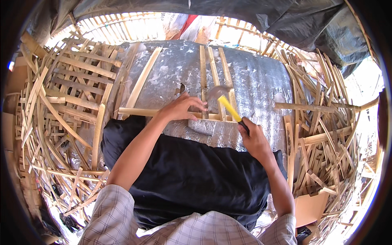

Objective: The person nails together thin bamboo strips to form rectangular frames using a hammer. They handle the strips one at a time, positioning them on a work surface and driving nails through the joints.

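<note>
My right hand (255, 139) grips the black end of a hammer (229, 108) with a yellow handle. Its metal head is raised and blurred, over the bamboo slats. With its fingers curved and the thumb apart, my left hand (179, 108) reaches over a crosswise bamboo strip (139, 111). Its fingertips are close to where an upright slat (203, 77) meets that strip. Whether a small nail sits at the fingertips is too small to tell. Beneath the joint lies a grey stone block (201, 127). Two more upright slats (214, 69) (226, 69) run alongside, meeting the strip's right part.
A dark, shiny sheet (257, 81) covers the floor ahead. One loose slat (145, 75) lies on it, left of the middle. Woven bamboo lattices (81, 77) are stacked at left, and a heap of bamboo strips (322, 143) fills the right. Black cloth (196, 175) covers my lap.
</note>
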Demonstrator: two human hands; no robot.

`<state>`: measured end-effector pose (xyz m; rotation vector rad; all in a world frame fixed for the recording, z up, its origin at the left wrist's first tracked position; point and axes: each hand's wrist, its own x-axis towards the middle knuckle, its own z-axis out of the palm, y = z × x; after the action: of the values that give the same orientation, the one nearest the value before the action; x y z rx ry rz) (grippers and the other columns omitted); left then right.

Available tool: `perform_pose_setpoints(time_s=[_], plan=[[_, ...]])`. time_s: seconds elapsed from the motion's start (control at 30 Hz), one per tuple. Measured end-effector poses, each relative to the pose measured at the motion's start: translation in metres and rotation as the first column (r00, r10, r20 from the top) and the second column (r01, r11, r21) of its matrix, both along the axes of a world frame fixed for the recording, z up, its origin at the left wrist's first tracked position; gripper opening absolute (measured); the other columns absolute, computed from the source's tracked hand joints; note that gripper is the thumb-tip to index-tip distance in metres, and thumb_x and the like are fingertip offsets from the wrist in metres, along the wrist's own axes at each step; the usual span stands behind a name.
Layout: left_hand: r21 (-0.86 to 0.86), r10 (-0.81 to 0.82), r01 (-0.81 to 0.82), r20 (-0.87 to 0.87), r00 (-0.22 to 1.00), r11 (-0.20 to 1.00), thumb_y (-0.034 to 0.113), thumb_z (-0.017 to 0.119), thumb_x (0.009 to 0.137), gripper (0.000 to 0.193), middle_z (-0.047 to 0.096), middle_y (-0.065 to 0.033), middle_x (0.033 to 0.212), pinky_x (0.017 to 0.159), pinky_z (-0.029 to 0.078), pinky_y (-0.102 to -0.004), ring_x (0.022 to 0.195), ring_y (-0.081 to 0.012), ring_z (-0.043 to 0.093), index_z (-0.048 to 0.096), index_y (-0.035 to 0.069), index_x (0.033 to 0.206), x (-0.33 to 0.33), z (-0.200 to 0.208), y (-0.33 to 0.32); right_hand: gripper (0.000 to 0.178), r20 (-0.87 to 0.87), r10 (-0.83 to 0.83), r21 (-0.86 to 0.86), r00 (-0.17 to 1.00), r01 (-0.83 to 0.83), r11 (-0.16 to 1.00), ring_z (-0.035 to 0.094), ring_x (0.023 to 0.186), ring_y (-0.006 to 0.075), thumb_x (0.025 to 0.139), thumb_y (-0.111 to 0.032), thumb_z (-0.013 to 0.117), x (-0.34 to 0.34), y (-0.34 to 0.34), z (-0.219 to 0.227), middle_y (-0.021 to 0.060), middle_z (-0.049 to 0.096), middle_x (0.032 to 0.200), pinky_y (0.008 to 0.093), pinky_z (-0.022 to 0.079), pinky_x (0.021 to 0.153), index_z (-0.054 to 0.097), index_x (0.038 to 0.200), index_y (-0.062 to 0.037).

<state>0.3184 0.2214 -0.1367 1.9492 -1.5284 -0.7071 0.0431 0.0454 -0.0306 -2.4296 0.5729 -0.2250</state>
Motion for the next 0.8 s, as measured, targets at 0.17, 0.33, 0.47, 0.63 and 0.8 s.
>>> perform_pose_setpoints(time_s=[0.17,0.33,0.47,0.63,0.8], plan=[[0.012,0.007,-0.007,0.007,1.0,1.0,0.024,0.089,0.078,0.057,0.065,-0.0012,0.146,0.116,0.04,-0.0443,0.124,-0.03,0.053,0.071,0.018,0.131,-0.002,0.003,-0.001,0.018,-0.062,0.009,-0.063,0.998,-0.013,0.998,0.059,0.078,0.0526,0.102,-0.019,0.067,-0.003,-0.007,0.009,0.0265,0.062,0.075,0.0558,0.044,0.066,0.062,0.104,-0.002],[0.01,0.07,-0.07,0.013,0.997,0.997,0.03,0.085,0.084,0.044,0.07,0.0049,0.134,0.116,0.039,-0.0479,0.12,-0.0271,0.055,0.074,0.019,0.125,-0.011,0.01,-0.004,0.02,-0.055,-0.087,0.006,0.995,0.087,0.996,0.056,0.077,0.0521,0.103,-0.019,0.066,0.005,-0.009,0.014,0.0258,0.057,0.072,0.0535,0.042,0.064,0.06,0.098,-0.0006],[-0.051,0.164,-0.156,0.241,0.957,0.986,0.029,0.085,0.084,0.039,0.072,0.0071,0.127,0.115,0.04,-0.0484,0.117,-0.0256,0.057,0.075,0.02,0.12,-0.038,0.028,-0.005,0.02,-0.022,-0.142,0.019,0.99,0.142,0.99,0.058,0.075,0.051,0.103,-0.02,0.067,0.007,-0.013,-0.005,0.0256,0.059,0.074,0.0521,0.044,0.064,0.063,0.101,-0.0011],[-0.15,0.162,-0.136,0.174,0.971,0.979,0.022,0.083,0.088,0.027,0.072,0.0068,0.123,0.112,0.043,-0.0538,0.122,-0.0255,0.058,0.076,0.019,0.114,-0.037,0.018,-0.008,0.022,0.072,-0.239,0.129,0.968,0.229,0.965,0.056,0.066,0.0467,0.102,-0.022,0.069,0.013,-0.012,-0.067,0.0254,0.06,0.073,0.0494,0.044,0.062,0.065,0.101,0.0003],[-0.237,0.115,-0.122,-0.043,0.992,0.964,0.013,0.082,0.089,0.016,0.076,-0.004,0.107,0.101,0.051,-0.0473,0.108,-0.028,0.068,0.078,0.013,0.104,-0.029,0.022,-0.013,0.026,0.104,-0.255,0.233,0.961,0.226,0.946,0.045,0.057,0.0374,0.103,-0.022,0.068,0.007,-0.017,-0.099,0.023,0.054,0.067,0.0459,0.04,0.058,0.063,0.097,0.0026]])
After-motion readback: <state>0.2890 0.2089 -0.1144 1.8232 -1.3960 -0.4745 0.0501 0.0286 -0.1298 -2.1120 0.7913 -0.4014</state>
